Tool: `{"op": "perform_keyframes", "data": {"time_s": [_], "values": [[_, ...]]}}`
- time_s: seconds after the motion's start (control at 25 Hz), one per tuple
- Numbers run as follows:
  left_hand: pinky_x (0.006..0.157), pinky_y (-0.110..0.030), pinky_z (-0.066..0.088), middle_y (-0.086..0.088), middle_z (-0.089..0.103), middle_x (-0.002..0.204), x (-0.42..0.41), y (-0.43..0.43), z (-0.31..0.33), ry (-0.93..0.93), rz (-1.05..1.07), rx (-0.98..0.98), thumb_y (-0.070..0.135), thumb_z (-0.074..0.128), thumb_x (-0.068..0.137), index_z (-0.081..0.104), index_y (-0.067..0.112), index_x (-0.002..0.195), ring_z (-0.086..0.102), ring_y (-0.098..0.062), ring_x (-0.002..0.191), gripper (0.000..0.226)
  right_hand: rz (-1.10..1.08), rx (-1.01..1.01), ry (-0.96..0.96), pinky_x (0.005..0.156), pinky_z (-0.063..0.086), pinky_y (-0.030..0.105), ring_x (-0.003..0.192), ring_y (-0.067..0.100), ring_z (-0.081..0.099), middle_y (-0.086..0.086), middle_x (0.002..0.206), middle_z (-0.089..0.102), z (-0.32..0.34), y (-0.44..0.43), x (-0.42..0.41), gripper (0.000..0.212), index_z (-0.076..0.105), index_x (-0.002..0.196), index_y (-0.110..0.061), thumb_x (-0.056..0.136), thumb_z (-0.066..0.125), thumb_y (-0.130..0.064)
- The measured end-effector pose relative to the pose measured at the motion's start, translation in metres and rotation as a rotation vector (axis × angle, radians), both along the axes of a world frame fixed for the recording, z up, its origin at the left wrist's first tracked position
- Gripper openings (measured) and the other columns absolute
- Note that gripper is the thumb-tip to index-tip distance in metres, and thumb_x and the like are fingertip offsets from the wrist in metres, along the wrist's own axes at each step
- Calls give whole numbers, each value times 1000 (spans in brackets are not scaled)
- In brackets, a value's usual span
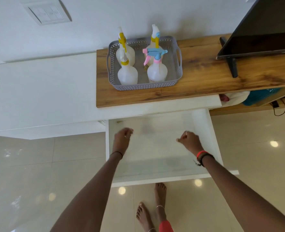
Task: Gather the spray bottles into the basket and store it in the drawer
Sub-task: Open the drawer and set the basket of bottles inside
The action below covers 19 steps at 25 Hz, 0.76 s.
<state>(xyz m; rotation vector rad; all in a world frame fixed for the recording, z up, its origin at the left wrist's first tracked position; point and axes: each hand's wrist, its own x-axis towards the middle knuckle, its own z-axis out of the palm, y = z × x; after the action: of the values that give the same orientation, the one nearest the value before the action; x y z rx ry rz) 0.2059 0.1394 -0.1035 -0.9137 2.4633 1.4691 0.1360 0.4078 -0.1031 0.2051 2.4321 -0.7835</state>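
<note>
— Hands?
— Left hand [122,137] and right hand [189,139] hover over the open drawer [203,131], both blurred, fingers loosely curled, gripping nothing.
— Basket?
— Grey basket [178,64] stands well beyond both hands, at the wooden shelf's [205,81] left end. Four spray bottles [127,74] stand upright inside it.
— Obscured?
— The drawer's front edge is partly covered by the forearms.

Single head-worn wide-angle view, looking steeply down and forward, near the open drawer [156,148], counter beyond
</note>
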Motion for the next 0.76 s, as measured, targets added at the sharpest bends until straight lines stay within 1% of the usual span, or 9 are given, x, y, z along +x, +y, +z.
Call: {"op": "perform_keyframes", "data": {"time_s": [0.08, 0.16, 0.24, 0.32, 0.44, 0.56, 0.64, 0.72, 0.76], "values": [[77, -38, 54, -5, 70, 83, -37, -27, 16, 93, 196, -6, 12, 47, 95, 69, 4, 96, 61, -16, 67, 24, -128, -60, 85, 74, 43, 26, 86, 29, 64, 21, 91, 70, 16, -5, -47, 23, 64, 85, 1, 83, 68, -21], [72, -40, 53, -3, 67, 77, -74, -55, 30, 186, 373, -39, 17, 45, 96, 68, 3, 97, 57, -17, 62, 26, -287, -142, 165, 82, 53, 36, 86, 31, 66, 22, 92, 71, 33, -11, -95, 22, 64, 84, 1, 83, 66, -21], [83, -47, 55, -16, 71, 91, -110, -80, 40, 239, 497, -69, 17, 45, 97, 65, 1, 102, 63, -29, 75, 27, -437, -258, 224, 86, 56, 45, 78, 28, 64, 21, 87, 69, 47, -19, -139, 13, 59, 75, -6, 83, 64, -16], [96, -44, 51, -22, 68, 111, -143, -100, 46, 236, 552, -74, 17, 46, 96, 62, -1, 112, 65, -35, 100, 28, -503, -317, 281, 86, 56, 47, 77, 26, 62, 16, 84, 64, 56, -28, -180, 7, 57, 78, -10, 85, 57, -11], [101, -30, 42, -15, 65, 123, -181, -114, 48, 136, 502, -75, 20, 48, 96, 59, 3, 122, 58, -28, 118, 33, -509, -278, 284, 93, 53, 44, 91, 27, 62, 12, 93, 64, 56, -40, -230, 12, 62, 94, -8, 86, 55, -14], [104, -34, 40, -10, 63, 120, -209, -120, 43, 22, 398, -15, 29, 49, 96, 57, 3, 126, 55, -26, 122, 40, -461, -322, 149, 90, 50, 40, 84, 23, 54, 11, 88, 57, 51, -54, -264, 14, 60, 88, -10, 88, 57, -24], [97, -34, 42, -9, 62, 112, -221, -124, 38, -21, 332, 3, 32, 49, 96, 60, 3, 112, 57, -24, 110, 35, -403, -335, 37, 96, 48, 41, 91, 27, 57, 16, 93, 58, 48, -60, -279, 23, 60, 94, -5, 90, 57, -27], [85, -31, 41, -8, 57, 99, -230, -127, 34, -46, 289, 32, 29, 49, 96, 57, 11, 94, 52, -19, 94, 20, -359, -340, -43, 104, 45, 47, 116, 32, 57, 18, 124, 60, 45, -66, -289, 43, 54, 124, 1, 91, 56, -27], [81, -30, 40, -8, 55, 96, -233, -128, 32, -59, 272, 53, 26, 49, 96, 57, 13, 93, 50, -18, 90, 16, -331, -348, -69, 105, 45, 48, 121, 33, 55, 18, 130, 57, 45, -68, -292, 47, 49, 131, 1, 92, 56, -25]]}}
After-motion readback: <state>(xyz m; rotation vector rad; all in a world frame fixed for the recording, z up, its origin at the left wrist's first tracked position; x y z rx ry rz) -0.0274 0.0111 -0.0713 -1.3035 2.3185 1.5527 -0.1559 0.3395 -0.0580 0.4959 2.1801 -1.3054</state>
